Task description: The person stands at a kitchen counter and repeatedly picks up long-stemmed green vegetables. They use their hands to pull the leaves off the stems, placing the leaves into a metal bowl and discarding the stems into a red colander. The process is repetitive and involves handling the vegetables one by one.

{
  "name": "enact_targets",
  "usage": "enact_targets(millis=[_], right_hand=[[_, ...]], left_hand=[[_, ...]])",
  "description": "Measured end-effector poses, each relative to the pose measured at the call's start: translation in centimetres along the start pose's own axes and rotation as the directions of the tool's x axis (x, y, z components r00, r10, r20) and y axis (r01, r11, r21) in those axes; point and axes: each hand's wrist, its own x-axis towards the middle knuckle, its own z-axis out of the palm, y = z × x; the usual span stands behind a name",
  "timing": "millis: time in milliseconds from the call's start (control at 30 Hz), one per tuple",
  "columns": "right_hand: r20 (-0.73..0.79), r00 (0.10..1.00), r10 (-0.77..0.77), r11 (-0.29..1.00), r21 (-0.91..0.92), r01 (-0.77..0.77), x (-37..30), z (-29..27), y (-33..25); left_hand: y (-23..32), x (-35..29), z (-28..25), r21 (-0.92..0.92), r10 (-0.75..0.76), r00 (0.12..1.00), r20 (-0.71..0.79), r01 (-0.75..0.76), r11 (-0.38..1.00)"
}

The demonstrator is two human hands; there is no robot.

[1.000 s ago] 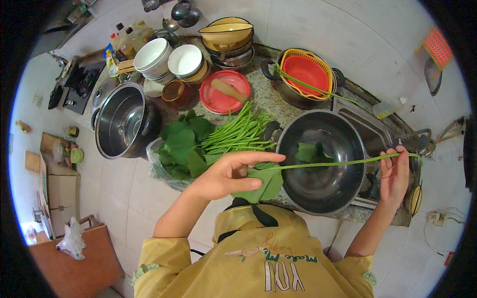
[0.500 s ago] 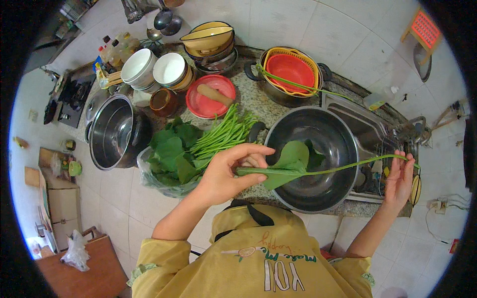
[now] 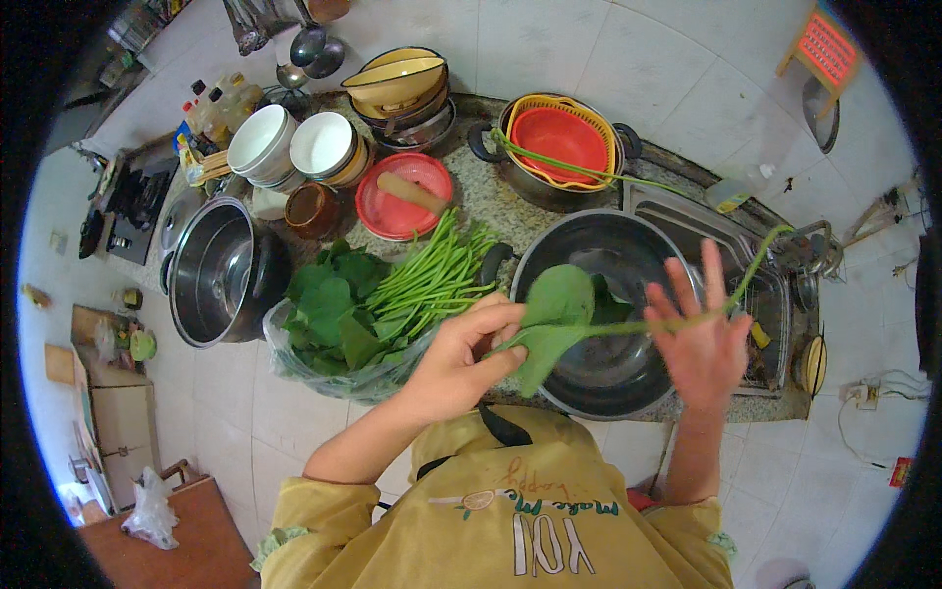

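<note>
My left hand (image 3: 456, 363) pinches a broad green leaf (image 3: 559, 294) at its base, over a dark wide pot (image 3: 579, 393). From the leaf a long green stem (image 3: 760, 260) runs right and curves upward at its tip. My right hand (image 3: 702, 348), slightly blurred, has its fingers spread apart; the stem crosses it, and whether they touch I cannot tell. Another green leaf (image 3: 610, 306) lies inside the pot. Left of the pot, a clear plastic bag (image 3: 339, 385) holds a bunch of leafy greens (image 3: 324, 299) with long stems (image 3: 437, 265).
A deep steel pot (image 3: 211, 285) stands on the left. Behind are a red plate (image 3: 378, 211) with a wooden pestle-like piece (image 3: 410, 192), stacked white bowls (image 3: 260, 137), and a pot holding red and yellow baskets (image 3: 559, 142). The sink (image 3: 711, 231) lies right, below a faucet (image 3: 819, 245).
My right hand has moved left from the stem's far end toward the leaf and its fingers have spread. The stem's free end now curves upward. My left hand keeps its hold.
</note>
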Motion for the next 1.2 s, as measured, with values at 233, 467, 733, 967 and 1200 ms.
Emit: enact_targets(millis=[233, 467, 733, 967, 1200], right_hand=[[-0.153, 0.959, 0.239, 0.912, -0.303, -0.276, 0.2, 1.8, 4.3], [-0.204, 0.973, 0.11, 0.837, -0.508, -0.202, -0.5, 2.6, 5.1], [-0.219, 0.975, 0.026, 0.915, -0.389, -0.112, -0.5, 2.6, 5.0], [-0.092, 0.992, -0.082, 0.739, -0.674, -0.002, -1.5, 3.2, 4.4], [-0.166, 0.983, -0.08, 0.719, -0.692, -0.058, -3.5, 2.7, 3.7]], left_hand=[[0.0, -0.2, 0.8, 0.374, 0.12, 0.993, 0.014, -0.116, 0.92], [-0.5, -0.4, 0.4, 0.152, 0.116, 0.992, -0.044, -0.108, 0.982], [0.0, -0.6, 0.7, 0.496, 0.319, 0.948, 0.011, -0.282, 0.821], [-0.3, 0.6, 0.8, -0.313, 0.045, 0.99, 0.135, 0.0, 0.95], [-0.6, 2.4, 1.5, -0.182, -0.133, 0.971, 0.2, 0.17, 0.969]])
